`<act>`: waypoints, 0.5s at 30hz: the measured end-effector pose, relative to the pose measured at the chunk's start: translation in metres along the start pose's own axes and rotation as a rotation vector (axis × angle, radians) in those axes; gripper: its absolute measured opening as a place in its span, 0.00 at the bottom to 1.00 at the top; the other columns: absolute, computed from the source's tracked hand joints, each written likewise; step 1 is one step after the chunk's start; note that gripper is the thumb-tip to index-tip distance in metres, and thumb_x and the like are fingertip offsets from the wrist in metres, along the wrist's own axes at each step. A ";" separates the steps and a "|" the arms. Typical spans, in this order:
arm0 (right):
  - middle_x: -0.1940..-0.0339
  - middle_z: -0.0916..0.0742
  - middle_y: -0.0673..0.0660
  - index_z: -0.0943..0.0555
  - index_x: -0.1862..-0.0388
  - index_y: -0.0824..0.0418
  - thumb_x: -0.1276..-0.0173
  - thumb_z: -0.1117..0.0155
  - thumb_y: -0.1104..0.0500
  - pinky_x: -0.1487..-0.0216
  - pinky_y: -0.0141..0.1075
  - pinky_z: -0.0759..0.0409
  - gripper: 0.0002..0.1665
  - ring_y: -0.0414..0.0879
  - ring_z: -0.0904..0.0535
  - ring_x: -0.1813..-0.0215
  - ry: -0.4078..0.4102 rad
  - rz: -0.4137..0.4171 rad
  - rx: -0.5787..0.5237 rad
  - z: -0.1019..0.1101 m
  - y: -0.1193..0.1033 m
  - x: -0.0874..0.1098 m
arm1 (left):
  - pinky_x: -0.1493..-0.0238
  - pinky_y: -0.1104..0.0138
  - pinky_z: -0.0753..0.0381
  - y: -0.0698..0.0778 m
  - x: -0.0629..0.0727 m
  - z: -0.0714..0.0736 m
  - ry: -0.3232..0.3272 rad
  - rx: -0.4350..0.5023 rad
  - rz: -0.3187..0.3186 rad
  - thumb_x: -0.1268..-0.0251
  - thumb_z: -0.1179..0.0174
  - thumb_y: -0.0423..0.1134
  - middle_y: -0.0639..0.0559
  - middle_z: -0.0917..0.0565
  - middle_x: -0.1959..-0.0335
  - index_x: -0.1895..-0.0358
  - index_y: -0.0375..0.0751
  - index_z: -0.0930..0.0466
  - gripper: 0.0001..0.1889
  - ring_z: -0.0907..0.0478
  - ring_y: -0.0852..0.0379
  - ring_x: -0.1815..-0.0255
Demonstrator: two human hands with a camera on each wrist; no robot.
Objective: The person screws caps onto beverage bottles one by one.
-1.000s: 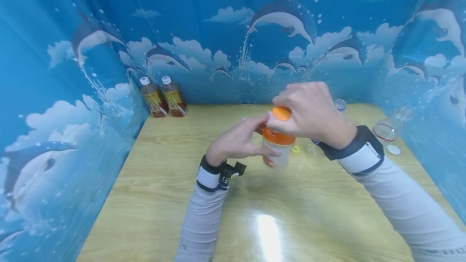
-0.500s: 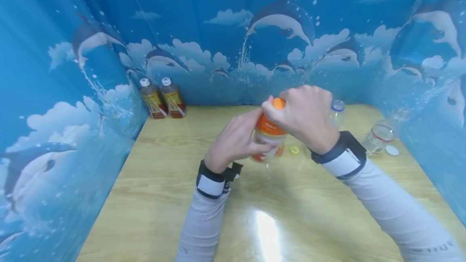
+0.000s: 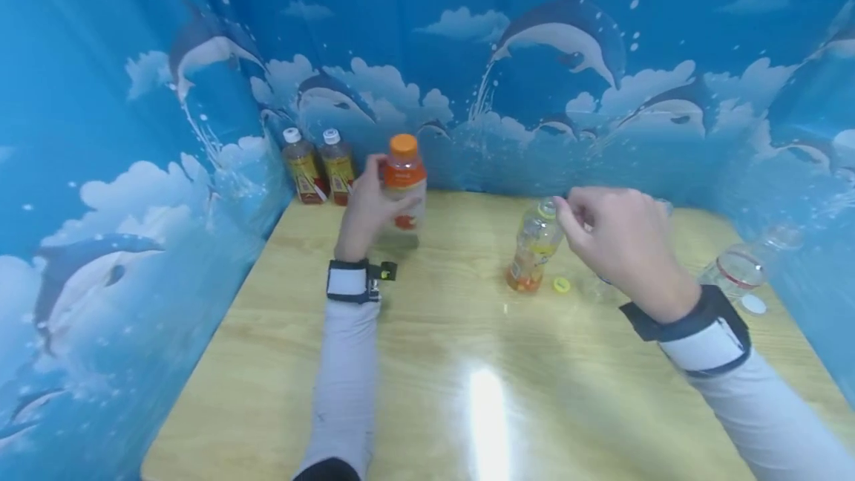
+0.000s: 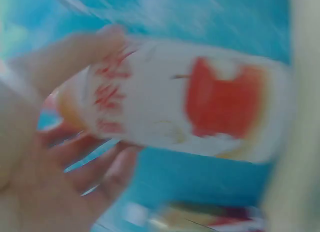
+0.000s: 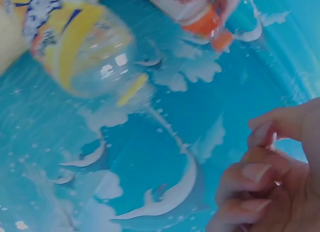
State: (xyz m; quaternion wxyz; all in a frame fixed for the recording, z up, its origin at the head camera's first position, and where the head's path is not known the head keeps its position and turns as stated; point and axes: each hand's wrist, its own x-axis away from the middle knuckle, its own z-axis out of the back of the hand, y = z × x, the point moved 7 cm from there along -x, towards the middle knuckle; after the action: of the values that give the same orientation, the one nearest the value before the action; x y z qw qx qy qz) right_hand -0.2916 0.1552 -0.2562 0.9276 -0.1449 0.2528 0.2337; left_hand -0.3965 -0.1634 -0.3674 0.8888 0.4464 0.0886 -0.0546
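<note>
My left hand (image 3: 366, 212) grips a white-labelled drink bottle (image 3: 405, 180) with an orange cap, near the table's back edge. The bottle is upright, with a shadow below it; it looks slightly off the table. In the left wrist view, thumb and fingers wrap the blurred bottle (image 4: 165, 100). My right hand (image 3: 624, 243) hovers at the right with loosely curled fingers and nothing in them, as the right wrist view of the hand (image 5: 272, 177) shows. Beside it stands an uncapped clear bottle (image 3: 534, 247) with a yellow neck ring and a little orange content. A yellow cap (image 3: 561, 285) lies near its base.
Two brown drink bottles (image 3: 306, 169) with white caps stand at the back left, just left of my left hand. A clear bottle (image 3: 738, 269) and a white cap (image 3: 753, 304) are at the right edge. A dolphin-print curtain (image 3: 461, 80) surrounds the wooden table (image 3: 427, 362).
My right hand has let go of the orange cap and moved right. My left hand has carried the bottle left and back, towards the brown bottles. The uncapped bottle is now uncovered.
</note>
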 end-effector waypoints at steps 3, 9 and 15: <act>0.89 0.35 0.47 0.28 0.81 0.53 0.25 0.40 0.53 0.84 0.35 0.51 0.21 0.43 0.42 0.85 -0.006 -0.047 -0.013 -0.003 0.014 0.001 | 0.29 0.48 0.31 -0.044 -0.023 0.012 0.186 -0.002 0.040 0.42 0.25 0.50 0.47 0.26 0.32 0.28 0.50 0.38 0.41 0.29 0.48 0.31; 0.74 0.21 0.51 0.18 0.64 0.56 0.32 0.31 0.59 0.80 0.34 0.35 0.04 0.43 0.30 0.77 -0.079 -0.073 -0.073 -0.008 0.027 0.007 | 0.26 0.50 0.35 -0.093 -0.051 0.010 0.337 -0.051 0.107 0.40 0.26 0.47 0.46 0.25 0.32 0.27 0.50 0.35 0.39 0.29 0.47 0.31; 0.73 0.22 0.48 0.17 0.69 0.55 0.44 0.20 0.63 0.77 0.32 0.34 0.11 0.40 0.29 0.74 -0.018 0.015 -0.048 -0.008 0.031 0.014 | 0.26 0.51 0.33 -0.111 -0.071 0.001 0.374 -0.054 0.164 0.39 0.27 0.43 0.45 0.26 0.29 0.26 0.49 0.40 0.41 0.28 0.47 0.29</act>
State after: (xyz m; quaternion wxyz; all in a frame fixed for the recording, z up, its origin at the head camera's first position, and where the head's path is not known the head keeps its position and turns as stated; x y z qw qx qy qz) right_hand -0.2996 0.1834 -0.2746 0.9243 -0.1632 0.2400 0.2480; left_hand -0.4853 -0.2290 -0.4387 0.8700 0.4305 0.2167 0.1040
